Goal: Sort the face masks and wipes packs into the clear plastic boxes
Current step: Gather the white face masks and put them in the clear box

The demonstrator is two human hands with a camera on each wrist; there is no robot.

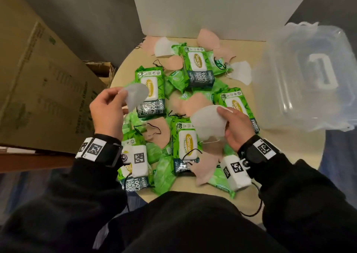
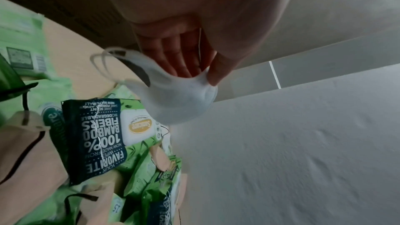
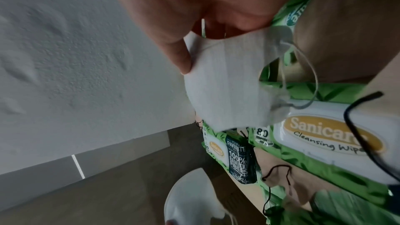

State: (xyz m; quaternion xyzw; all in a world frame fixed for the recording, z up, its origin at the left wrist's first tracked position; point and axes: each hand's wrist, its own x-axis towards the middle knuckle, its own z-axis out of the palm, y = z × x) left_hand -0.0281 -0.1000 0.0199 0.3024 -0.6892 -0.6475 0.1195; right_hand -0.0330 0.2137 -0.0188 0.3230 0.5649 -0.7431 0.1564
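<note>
My left hand (image 1: 108,108) pinches a white face mask (image 1: 135,96) above the left side of the pile; in the left wrist view thumb and fingers grip that white mask (image 2: 181,102) by its top edge. My right hand (image 1: 231,125) holds another white mask (image 1: 208,123) over the middle of the pile, and the right wrist view shows this white mask (image 3: 227,83) with its ear loops dangling. Green wipes packs (image 1: 185,142) and pink and white masks (image 1: 239,72) lie mixed on the round table (image 1: 270,146). Clear plastic boxes (image 1: 309,77) stand at the right.
A large cardboard box (image 1: 38,79) stands at the left of the table. A white board (image 1: 212,9) rises behind the pile. Black-looped pink masks (image 1: 156,133) lie between the packs near my wrists.
</note>
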